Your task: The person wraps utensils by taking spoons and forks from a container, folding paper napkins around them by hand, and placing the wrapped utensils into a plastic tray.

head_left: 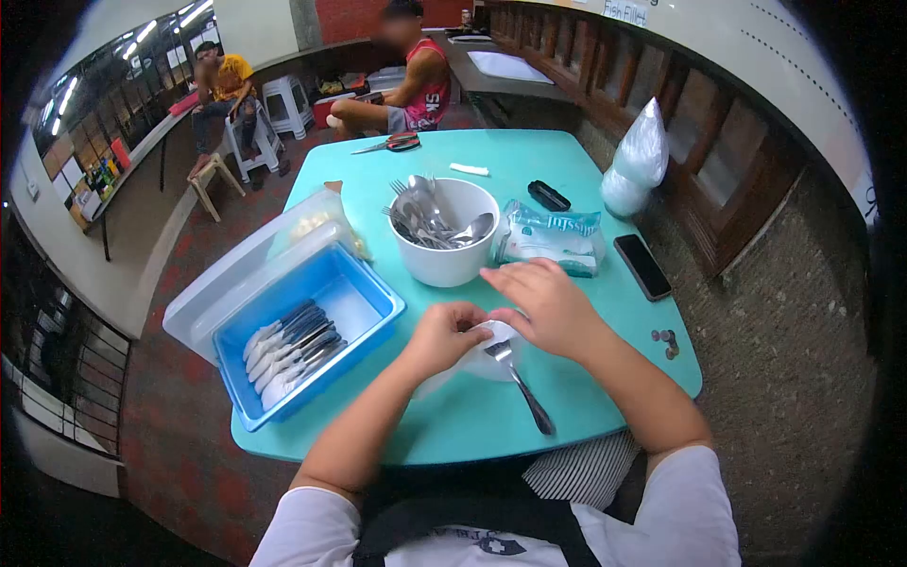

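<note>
two hands — one tissue

The fork was of smooth, shiny metal, and the white sheet at its tines seemed to be thin, matt paper. The spoons were also of glossy metal, while their white bowl looked like smooth plastic. The blue tray had shiny plastic walls. The tabletop appeared smooth. The pack was of crinkled, glossy film. The wall looked rough, its panelling of dark wood.
</note>
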Motion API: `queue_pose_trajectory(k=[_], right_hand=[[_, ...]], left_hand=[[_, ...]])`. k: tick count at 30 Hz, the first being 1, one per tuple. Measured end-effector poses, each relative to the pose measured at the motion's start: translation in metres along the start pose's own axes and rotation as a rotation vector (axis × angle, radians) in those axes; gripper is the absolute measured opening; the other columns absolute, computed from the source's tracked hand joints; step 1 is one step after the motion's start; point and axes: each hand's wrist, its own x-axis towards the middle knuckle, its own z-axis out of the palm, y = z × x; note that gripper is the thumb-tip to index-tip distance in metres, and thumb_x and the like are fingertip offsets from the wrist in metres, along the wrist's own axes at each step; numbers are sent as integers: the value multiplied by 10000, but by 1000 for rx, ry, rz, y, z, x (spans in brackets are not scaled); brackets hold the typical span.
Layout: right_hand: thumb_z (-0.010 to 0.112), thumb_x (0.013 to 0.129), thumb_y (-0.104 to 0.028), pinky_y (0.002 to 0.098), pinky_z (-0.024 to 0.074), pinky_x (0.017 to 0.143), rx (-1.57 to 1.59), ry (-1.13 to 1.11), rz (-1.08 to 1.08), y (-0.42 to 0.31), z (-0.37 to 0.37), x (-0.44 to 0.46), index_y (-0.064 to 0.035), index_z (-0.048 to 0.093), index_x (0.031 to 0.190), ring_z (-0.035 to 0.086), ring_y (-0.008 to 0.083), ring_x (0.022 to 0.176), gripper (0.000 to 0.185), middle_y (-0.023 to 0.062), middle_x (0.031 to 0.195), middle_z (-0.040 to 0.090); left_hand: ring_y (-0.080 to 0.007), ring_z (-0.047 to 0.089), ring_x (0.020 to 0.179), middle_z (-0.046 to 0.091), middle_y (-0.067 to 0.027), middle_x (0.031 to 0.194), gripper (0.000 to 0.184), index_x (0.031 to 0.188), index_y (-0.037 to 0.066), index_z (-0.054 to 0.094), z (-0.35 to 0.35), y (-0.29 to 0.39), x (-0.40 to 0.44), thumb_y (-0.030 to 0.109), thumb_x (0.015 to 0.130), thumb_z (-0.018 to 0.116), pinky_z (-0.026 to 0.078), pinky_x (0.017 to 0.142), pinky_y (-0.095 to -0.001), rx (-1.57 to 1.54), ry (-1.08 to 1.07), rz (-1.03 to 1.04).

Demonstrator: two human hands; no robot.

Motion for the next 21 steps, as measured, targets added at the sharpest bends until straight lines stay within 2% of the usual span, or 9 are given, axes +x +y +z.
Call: queue_pose_trajectory(k=[3, 4, 6, 9, 15, 18, 21], right_hand=[[659, 799, -223, 407, 418, 907, 18, -135, -44, 29, 57, -23, -55, 594, 1159, 604, 224, 947, 403, 78, 963, 635], [652, 798, -242, 397, 415, 885, 55, -126, -45, 30, 68, -28, -66, 617, 1069, 601, 213, 879, 325, 60, 880, 620], [645, 804, -246, 394, 412, 851, 92, -200, -27, 34, 76, -28, -82, 628, 948, 594, 219, 835, 219, 52, 824, 605], [608, 834, -264, 398, 405, 819, 48, -256, -19, 38, 72, -24, -106, 629, 853, 601, 217, 826, 161, 43, 794, 603], [595, 848, -263, 403, 406, 811, 20, -265, -76, 57, 74, -30, -114, 616, 807, 598, 220, 816, 156, 44, 769, 581], [585, 859, -270, 402, 409, 802, -15, -327, 10, 78, 71, -40, -108, 612, 811, 599, 228, 812, 171, 54, 778, 584], [582, 840, -220, 413, 440, 768, -9, -324, 126, 101, 66, -55, -90, 615, 788, 607, 248, 812, 143, 68, 785, 594]], left_hand=[[-81, 602, 741, 672, -36, 810, 123, 913, -24, 672, 0, -6, 3, 69, 834, 691, 491, 669, -239, -37, -32, -41], [-81, 603, 739, 673, -34, 810, 120, 911, -23, 672, 1, -12, 6, 68, 835, 691, 493, 668, -240, -76, -35, -45], [-82, 607, 735, 674, -35, 813, 115, 910, -21, 673, 1, -18, 9, 65, 836, 690, 495, 664, -241, -103, -33, -60], [-85, 605, 715, 675, -44, 806, 132, 916, -23, 676, 0, -24, 13, 64, 820, 702, 490, 643, -244, -90, -31, -103], [-99, 605, 679, 677, -59, 786, 197, 947, -32, 681, -3, -39, 16, 48, 773, 727, 480, 607, -255, -131, -22, -200], [-105, 615, 678, 686, -74, 808, 237, 972, -29, 684, -7, -39, 18, 42, 751, 732, 476, 598, -247, -143, -12, -284], [-109, 618, 673, 689, -80, 816, 248, 970, -34, 684, -6, -53, 23, 39, 738, 736, 477, 596, -247, -177, -32, -276]])
